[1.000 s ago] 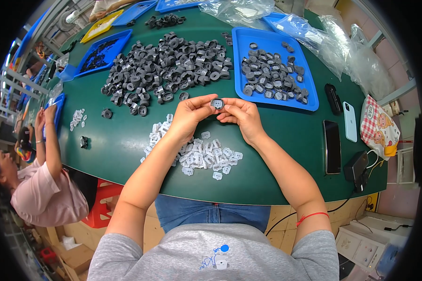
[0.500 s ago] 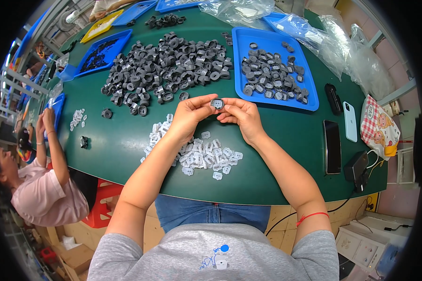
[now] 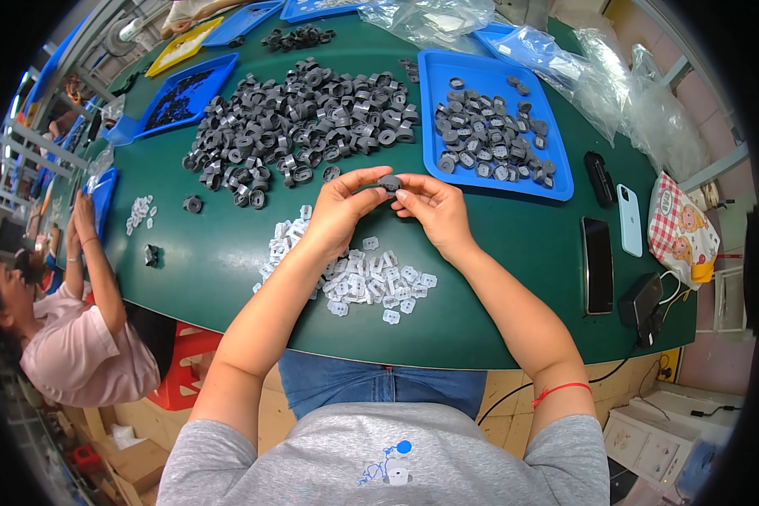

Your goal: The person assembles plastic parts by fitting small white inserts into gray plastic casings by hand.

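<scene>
A dark grey round plastic housing (image 3: 389,182) is held up between the fingertips of both hands, its dark side towards me. My left hand (image 3: 342,209) pinches it from the left with thumb and forefinger. From the right, my right hand (image 3: 438,212) grips it with the thumb and bent fingers. Just below the hands lies a pile of small whitish plastic plates (image 3: 367,277), partly covered by my left wrist. Beyond them spreads a big heap of dark grey ring-shaped housings (image 3: 304,118).
At the right, a blue tray (image 3: 557,187) holds housings with light inserts. A black phone (image 3: 597,266), a light blue phone (image 3: 630,219) and a patterned bag (image 3: 681,228) lie further right. Clear plastic bags (image 3: 565,72) sit at the back. A co-worker (image 3: 84,337) sits at the left.
Between my fingers the housing has turned over: its light insert faced me before, and now its dark side shows. The co-worker's hands have shifted slightly.
</scene>
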A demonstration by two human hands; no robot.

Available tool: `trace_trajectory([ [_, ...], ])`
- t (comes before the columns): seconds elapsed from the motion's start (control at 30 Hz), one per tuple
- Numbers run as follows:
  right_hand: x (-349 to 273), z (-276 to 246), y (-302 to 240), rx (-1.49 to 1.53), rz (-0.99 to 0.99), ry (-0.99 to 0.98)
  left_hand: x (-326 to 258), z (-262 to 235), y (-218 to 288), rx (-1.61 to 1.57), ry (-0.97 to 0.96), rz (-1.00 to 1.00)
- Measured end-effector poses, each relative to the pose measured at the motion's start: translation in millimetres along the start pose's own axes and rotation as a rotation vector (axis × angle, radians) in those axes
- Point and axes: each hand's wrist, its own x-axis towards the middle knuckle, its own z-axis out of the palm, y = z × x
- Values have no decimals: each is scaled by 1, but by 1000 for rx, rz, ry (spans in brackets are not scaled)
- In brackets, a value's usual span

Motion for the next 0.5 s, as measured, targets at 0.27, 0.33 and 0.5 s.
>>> trace_trajectory([
  [0.27,-6,2,-3,-225,-369,27,0,3,3,-184,-70,-38],
  [0.33,-6,3,-7,-192,-335,35,1,2,1,-159,-49,-13],
  [0.5,-4,-1,-10,60,-5,-11,3,0,-2,-101,-48,44],
])
